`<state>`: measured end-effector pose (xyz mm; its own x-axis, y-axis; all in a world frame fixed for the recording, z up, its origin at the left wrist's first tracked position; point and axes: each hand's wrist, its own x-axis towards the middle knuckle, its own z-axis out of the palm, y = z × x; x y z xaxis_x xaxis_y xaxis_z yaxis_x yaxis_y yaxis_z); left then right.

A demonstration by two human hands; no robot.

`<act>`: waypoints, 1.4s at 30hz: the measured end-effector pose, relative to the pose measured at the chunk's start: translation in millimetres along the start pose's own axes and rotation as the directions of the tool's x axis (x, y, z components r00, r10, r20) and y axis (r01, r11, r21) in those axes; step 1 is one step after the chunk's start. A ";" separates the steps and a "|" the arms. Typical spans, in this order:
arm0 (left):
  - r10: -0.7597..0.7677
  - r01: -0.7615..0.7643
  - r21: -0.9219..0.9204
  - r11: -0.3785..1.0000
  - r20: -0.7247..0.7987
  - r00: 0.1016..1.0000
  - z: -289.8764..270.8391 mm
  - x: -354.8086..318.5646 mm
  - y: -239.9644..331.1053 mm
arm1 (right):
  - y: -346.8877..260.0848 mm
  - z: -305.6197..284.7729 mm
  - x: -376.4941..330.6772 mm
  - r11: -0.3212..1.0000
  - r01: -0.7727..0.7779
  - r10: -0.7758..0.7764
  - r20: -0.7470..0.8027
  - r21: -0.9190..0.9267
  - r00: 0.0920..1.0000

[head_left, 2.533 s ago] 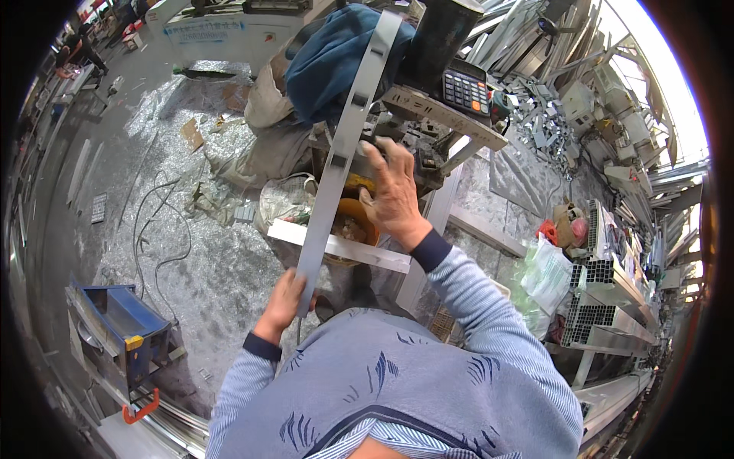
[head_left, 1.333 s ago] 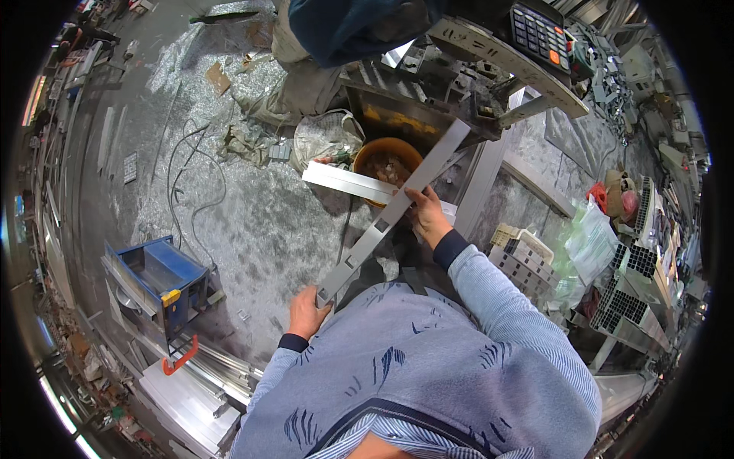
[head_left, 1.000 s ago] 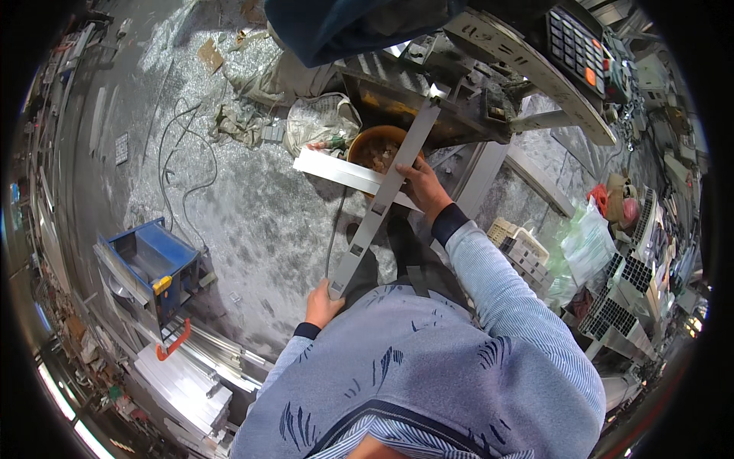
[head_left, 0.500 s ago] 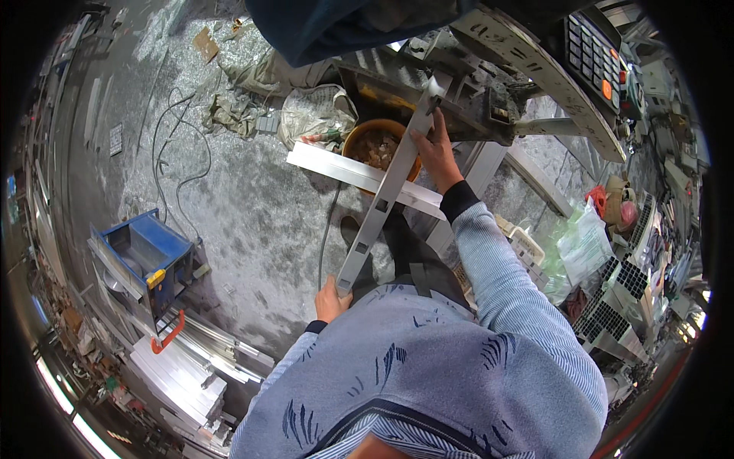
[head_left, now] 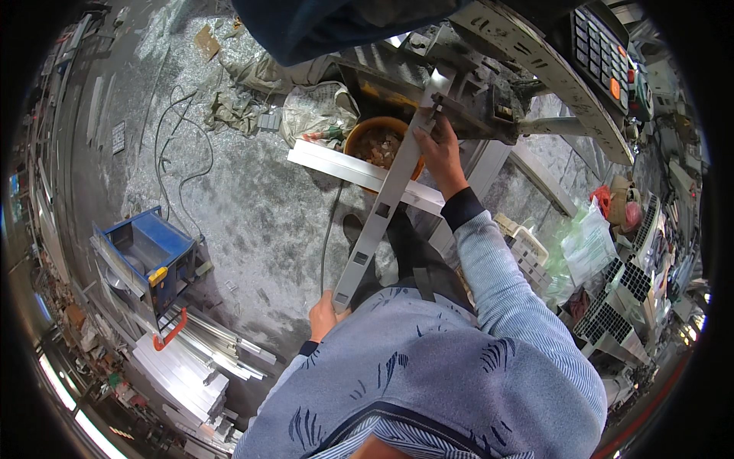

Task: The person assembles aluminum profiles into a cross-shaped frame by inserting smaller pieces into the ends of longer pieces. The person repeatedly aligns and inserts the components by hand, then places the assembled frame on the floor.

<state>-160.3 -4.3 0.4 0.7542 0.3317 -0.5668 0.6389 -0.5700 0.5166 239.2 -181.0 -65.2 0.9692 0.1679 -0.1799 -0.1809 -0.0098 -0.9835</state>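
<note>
A long silver metal profile (head_left: 380, 208) with several rectangular cut-outs slants across in front of me, its far end up by the machine. My left hand (head_left: 326, 315) is closed around its near end, close to my waist. Farther up, my right hand (head_left: 441, 153) grips the same profile by its right side near the far end. Beneath it, a second pale metal profile (head_left: 330, 164) lies crosswise over an orange-rimmed bucket (head_left: 352, 145) of scraps.
At the left stands a blue metal-framed box (head_left: 157, 236) with an orange-red handle, beside stacked silver profiles (head_left: 172, 375). A machine with a keypad (head_left: 599, 57) juts in at the upper right. A dark cable (head_left: 334, 222) runs across the floor. Crates and plastic bags (head_left: 585, 241) crowd the right.
My left hand and the profile's near end have shifted slightly down and left. My right hand has tilted a little at the far end, still gripping.
</note>
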 end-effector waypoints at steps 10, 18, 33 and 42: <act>0.058 -0.052 0.058 0.997 -0.111 0.992 -11.3 21.3 40.8 | -15.2 8.8 -2.5 0.988 -0.078 0.092 -0.101 0.135 0.991; 0.101 -0.095 0.052 0.994 -0.121 0.987 -3.3 98.9 120.3 | 4.1 -34.5 -55.2 0.954 -0.077 0.111 -0.104 0.291 0.988; 0.093 -0.087 0.077 0.993 -0.080 0.992 2.0 164.9 172.0 | -16.3 -148.8 18.2 0.712 0.040 -0.327 -0.281 -0.701 0.902; 0.107 -0.103 0.078 0.992 -0.045 0.993 -6.2 162.5 175.8 | -30.9 -148.9 27.5 0.388 -0.145 -0.261 -0.259 -0.910 0.930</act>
<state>75.5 -45.9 3.2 0.8240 0.3024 -0.4792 0.5441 -0.6581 0.5204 296.3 -322.8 -42.8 0.9918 -0.0966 0.0841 -0.0584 -0.9255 -0.3741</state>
